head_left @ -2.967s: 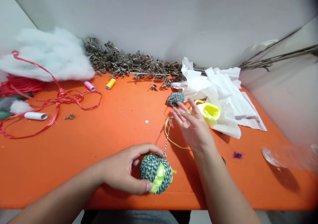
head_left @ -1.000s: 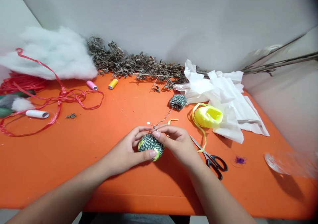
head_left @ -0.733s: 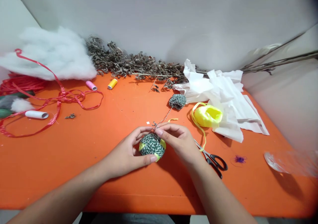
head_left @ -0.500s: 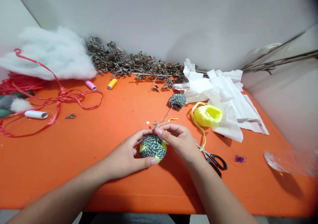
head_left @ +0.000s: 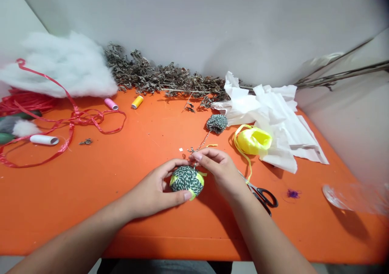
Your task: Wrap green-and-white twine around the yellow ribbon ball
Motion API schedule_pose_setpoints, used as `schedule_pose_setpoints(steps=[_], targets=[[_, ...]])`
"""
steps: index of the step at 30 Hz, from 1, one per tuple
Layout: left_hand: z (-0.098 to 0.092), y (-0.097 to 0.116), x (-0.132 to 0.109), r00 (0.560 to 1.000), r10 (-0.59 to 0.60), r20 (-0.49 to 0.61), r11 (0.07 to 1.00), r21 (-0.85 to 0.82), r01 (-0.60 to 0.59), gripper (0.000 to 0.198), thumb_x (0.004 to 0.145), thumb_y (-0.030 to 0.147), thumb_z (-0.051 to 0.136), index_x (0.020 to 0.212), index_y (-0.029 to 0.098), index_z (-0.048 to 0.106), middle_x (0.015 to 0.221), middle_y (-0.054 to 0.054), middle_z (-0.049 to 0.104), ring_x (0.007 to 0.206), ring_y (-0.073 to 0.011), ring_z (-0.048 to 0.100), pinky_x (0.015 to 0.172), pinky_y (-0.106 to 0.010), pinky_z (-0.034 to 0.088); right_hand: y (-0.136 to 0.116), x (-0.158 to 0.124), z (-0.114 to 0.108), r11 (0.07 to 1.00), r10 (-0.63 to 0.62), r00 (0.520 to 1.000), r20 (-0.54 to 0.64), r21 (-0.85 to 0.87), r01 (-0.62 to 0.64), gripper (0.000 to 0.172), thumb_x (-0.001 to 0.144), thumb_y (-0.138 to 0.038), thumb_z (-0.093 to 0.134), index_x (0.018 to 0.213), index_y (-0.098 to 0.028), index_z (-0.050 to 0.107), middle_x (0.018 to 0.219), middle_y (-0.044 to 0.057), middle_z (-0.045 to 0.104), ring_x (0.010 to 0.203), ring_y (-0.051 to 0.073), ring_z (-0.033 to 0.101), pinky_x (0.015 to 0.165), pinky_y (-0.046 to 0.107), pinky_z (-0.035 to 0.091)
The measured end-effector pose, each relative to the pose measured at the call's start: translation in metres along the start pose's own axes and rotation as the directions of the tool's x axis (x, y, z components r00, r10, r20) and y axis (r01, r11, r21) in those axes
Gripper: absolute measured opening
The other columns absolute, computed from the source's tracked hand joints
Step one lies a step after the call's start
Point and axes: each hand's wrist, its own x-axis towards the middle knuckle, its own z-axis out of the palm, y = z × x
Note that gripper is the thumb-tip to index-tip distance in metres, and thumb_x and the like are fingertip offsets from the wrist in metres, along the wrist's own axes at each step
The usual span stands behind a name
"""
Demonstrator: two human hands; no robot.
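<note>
My left hand (head_left: 159,189) is closed around the left side of a ball (head_left: 186,180) wrapped in dark green-and-white twine, with yellow patches showing between the strands. Its thumb presses on the near side. Just above the ball, my right hand (head_left: 223,170) pinches the green-and-white twine (head_left: 195,166) between thumb and fingertips. From there the strand leads up to a small wound bundle of the same twine (head_left: 216,123) lying farther back. A short yellow end pokes out at the ball's right side.
Scissors (head_left: 263,197) with black handles lie right of my right hand, near a yellow ribbon roll (head_left: 254,140). Behind are white paper (head_left: 273,112) and dried twigs (head_left: 170,77). At left are red ribbon (head_left: 71,122), white stuffing (head_left: 63,69) and thread spools (head_left: 137,102).
My right fingertips have shifted slightly right, and the pinched twine now shows above the ball. The ball has turned a little in my left hand.
</note>
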Motion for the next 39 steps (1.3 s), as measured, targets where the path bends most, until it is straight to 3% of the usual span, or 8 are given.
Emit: schedule_pose_setpoints(steps=[4, 9, 20, 24, 30, 33, 36, 39], targets=[[0.0, 0.0, 0.001, 1.0, 0.009, 0.018, 1.0, -0.016, -0.009, 0.059, 0.083, 0.03, 0.079, 0.134, 0.026, 0.049, 0.132, -0.01, 0.062, 0.112, -0.0205, 0.063, 0.093, -0.036, 0.051, 0.001, 0.002, -0.002, 0.995, 0.024, 1.0, 0.007, 0.092, -0.025, 0.02, 0.077, -0.04, 0.084, 0.077, -0.021, 0.076, 0.081, 0.003, 0.075, 0.072, 0.014, 0.063, 0.07, 0.028, 0.048], [0.003, 0.003, -0.002, 1.0, 0.017, 0.025, 0.999, 0.032, -0.017, 0.057, 0.084, 0.027, 0.078, 0.133, 0.029, 0.051, 0.139, -0.008, 0.059, 0.118, -0.0208, 0.063, 0.101, -0.037, 0.049, 0.001, 0.002, -0.002, 0.984, 0.078, 0.997, 0.02, 0.159, -0.081, 0.021, 0.075, -0.04, 0.085, 0.076, -0.022, 0.075, 0.081, 0.004, 0.075, 0.073, 0.016, 0.064, 0.068, 0.029, 0.048], [0.002, 0.003, 0.006, 0.995, -0.094, -0.042, 0.989, 0.109, 0.099, 0.06, 0.078, 0.027, 0.078, 0.132, 0.024, 0.052, 0.139, -0.012, 0.06, 0.117, -0.0252, 0.065, 0.1, -0.04, 0.052, 0.005, 0.0, -0.001, 0.983, 0.066, 0.998, -0.015, 0.175, -0.062, 0.02, 0.084, -0.04, 0.079, 0.08, -0.022, 0.07, 0.083, 0.002, 0.075, 0.076, 0.014, 0.066, 0.076, 0.028, 0.05], [-0.002, 0.02, 0.023, 0.99, -0.141, -0.019, 0.987, 0.082, 0.142, 0.057, 0.08, 0.025, 0.074, 0.133, 0.023, 0.052, 0.134, -0.011, 0.064, 0.113, -0.0253, 0.067, 0.096, -0.04, 0.054, -0.005, 0.006, -0.004, 0.989, 0.056, 0.985, -0.161, 0.146, -0.032, 0.019, 0.086, -0.04, 0.078, 0.082, -0.023, 0.071, 0.085, 0.002, 0.075, 0.083, 0.015, 0.068, 0.08, 0.028, 0.052], [-0.009, 0.06, 0.069, 0.998, -0.07, -0.01, 0.991, 0.11, 0.071, 0.053, 0.082, 0.029, 0.075, 0.131, 0.022, 0.056, 0.125, -0.009, 0.069, 0.11, -0.0252, 0.067, 0.094, -0.036, 0.054, -0.028, 0.023, -0.017, 0.993, -0.039, 0.925, -0.378, 0.088, 0.077, 0.013, 0.086, -0.037, 0.077, 0.083, -0.025, 0.073, 0.088, 0.002, 0.075, 0.09, 0.017, 0.068, 0.083, 0.027, 0.053], [-0.002, 0.058, 0.09, 0.999, -0.051, 0.003, 0.994, 0.097, 0.051, 0.051, 0.081, 0.029, 0.076, 0.129, 0.023, 0.058, 0.119, -0.007, 0.072, 0.104, -0.0244, 0.069, 0.087, -0.033, 0.056, -0.031, 0.022, -0.027, 0.988, -0.137, 0.879, -0.456, 0.006, 0.157, 0.009, 0.087, -0.034, 0.076, 0.084, -0.026, 0.073, 0.088, 0.002, 0.074, 0.091, 0.018, 0.068, 0.085, 0.031, 0.053], [0.013, 0.047, 0.101, 0.998, -0.056, 0.038, 0.997, 0.05, 0.054, 0.051, 0.081, 0.029, 0.076, 0.128, 0.022, 0.058, 0.116, -0.008, 0.073, 0.102, -0.0242, 0.07, 0.084, -0.031, 0.058, -0.029, 0.015, -0.038, 0.984, -0.173, 0.863, -0.475, -0.051, 0.169, 0.009, 0.088, -0.034, 0.074, 0.083, -0.026, 0.072, 0.086, 0.001, 0.073, 0.085, 0.018, 0.068, 0.081, 0.031, 0.054], [0.026, 0.035, 0.105, 0.997, -0.038, 0.067, 0.999, 0.02, 0.036, 0.053, 0.081, 0.03, 0.077, 0.13, 0.024, 0.057, 0.127, -0.009, 0.07, 0.106, -0.0246, 0.07, 0.083, -0.029, 0.059, -0.027, 0.011, -0.048, 0.978, -0.209, 0.849, -0.486, -0.096, 0.186, 0.01, 0.088, -0.034, 0.074, 0.082, -0.026, 0.071, 0.081, 0.0, 0.071, 0.08, 0.016, 0.067, 0.077, 0.029, 0.053]])
